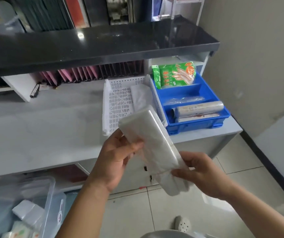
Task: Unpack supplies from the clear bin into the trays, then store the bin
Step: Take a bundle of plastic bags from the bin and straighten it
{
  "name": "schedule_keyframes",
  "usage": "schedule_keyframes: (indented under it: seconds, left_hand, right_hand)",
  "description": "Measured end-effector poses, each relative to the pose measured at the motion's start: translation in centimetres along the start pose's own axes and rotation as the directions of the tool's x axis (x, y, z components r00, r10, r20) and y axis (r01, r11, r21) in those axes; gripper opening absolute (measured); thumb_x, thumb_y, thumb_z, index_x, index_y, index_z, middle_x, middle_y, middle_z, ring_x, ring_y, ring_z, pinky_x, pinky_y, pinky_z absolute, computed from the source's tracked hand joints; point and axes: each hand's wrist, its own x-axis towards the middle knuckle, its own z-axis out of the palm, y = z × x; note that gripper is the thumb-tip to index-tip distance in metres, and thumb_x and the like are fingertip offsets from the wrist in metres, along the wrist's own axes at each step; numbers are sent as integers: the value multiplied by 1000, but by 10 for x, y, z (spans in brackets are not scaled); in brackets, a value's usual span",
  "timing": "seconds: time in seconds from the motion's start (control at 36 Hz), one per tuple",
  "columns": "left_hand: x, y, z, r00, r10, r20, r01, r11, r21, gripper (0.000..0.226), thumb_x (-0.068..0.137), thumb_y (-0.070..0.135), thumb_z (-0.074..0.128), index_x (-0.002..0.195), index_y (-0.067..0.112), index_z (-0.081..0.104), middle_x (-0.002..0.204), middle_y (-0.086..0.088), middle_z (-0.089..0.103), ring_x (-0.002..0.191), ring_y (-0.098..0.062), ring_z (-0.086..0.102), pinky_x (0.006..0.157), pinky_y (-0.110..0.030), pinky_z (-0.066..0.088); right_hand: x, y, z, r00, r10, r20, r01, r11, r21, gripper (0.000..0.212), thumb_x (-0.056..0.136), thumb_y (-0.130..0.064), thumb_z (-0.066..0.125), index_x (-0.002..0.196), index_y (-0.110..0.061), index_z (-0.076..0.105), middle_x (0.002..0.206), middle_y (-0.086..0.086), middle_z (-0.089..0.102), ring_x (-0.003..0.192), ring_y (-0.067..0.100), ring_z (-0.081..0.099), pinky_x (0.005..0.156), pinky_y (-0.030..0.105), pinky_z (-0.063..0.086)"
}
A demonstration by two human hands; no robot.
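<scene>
A: Grey counter (39, 127) under a dark shelf (93, 47); tiled floor below. White perforated tray (119, 107) at twelve o'clock from the hands, blue tray (194, 107) just beside it at one o'clock. Clear bin (22, 200) sits low at eight o'clock, packets left inside.

B: Blue tray contents?

A: Green glove packet (174, 74) in the far compartment, film rolls (199, 109) in the near one. White tray holds one pale bundle at its right side.

B: And the item in hand?

A: Stack of clear plastic bags (153, 146), held in the air in front of the counter edge, tilted, far end pointing to eleven o'clock. Left hand (115, 162) grips its left side, thumb curled over the top face, fingers underneath. Right hand (199, 172) pinches the near end, thumb on top, loose film trailing below.

B: Advice for the placement?

A: Probably belongs in the white tray, beside the bundle. The stack looks slippery and floppy, so support it from under, lower it flat, and let go only once it rests on the tray floor.
</scene>
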Motion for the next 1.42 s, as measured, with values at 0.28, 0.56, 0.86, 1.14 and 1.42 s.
schedule_keyframes:
  seconds: [0.28, 0.56, 0.86, 1.14, 1.42]
  left_hand:
    - [84, 47, 122, 831, 388, 399, -438, 12, 899, 91, 69, 29, 86, 143, 43, 35, 148, 9, 35, 136, -1, 30, 115, -22, 21]
    - [183, 47, 182, 875, 38, 483, -334, -674, 658, 48, 83, 6, 61, 123, 33, 57, 104, 5, 67, 95, -25, 64, 69, -34, 43]
    - [344, -9, 131, 965, -34, 262, -250, -438, 863, 55, 89, 5, 53, 134, 36, 53, 122, -9, 66, 108, -34, 61, 77, -37, 43]
    - [408, -80, 86, 967, -117, 227, -253, -318, 914, 52, 89, 5, 53, 132, 33, 54, 117, -6, 70, 98, -34, 67, 75, -38, 54]
    - [425, -81, 85, 904, -403, 143, -231, -178, 957, 48, 92, 17, 51, 136, 35, 52, 136, -1, 60, 119, -28, 56, 94, -37, 49]
  right_hand:
    - [26, -3, -162, 939, -285, -193, 96, 756, -647, 38, 86, -21, 74, 118, -40, 69, 92, -18, 69, 78, 8, 59, 69, 24, 41]
    - [116, 7, -238, 759, -646, -80, 190, 337, -922, 36, 77, -3, 67, 109, -21, 72, 75, 3, 74, 62, 32, 65, 43, 30, 45]
    - [257, 52, -277, 942, -332, -36, 52, 253, -966, 43, 94, -13, 53, 132, -31, 53, 105, -1, 73, 91, 29, 65, 58, 31, 42]
    - [321, 95, -283, 996, -90, -23, -5, 197, -980, 41, 95, -11, 48, 132, -29, 51, 116, 1, 67, 109, 29, 60, 67, 34, 37]
    - [335, 95, -307, 963, 256, 82, -7, 328, -945, 49, 100, -19, 46, 142, -43, 44, 130, 4, 62, 113, 27, 60, 89, 33, 47]
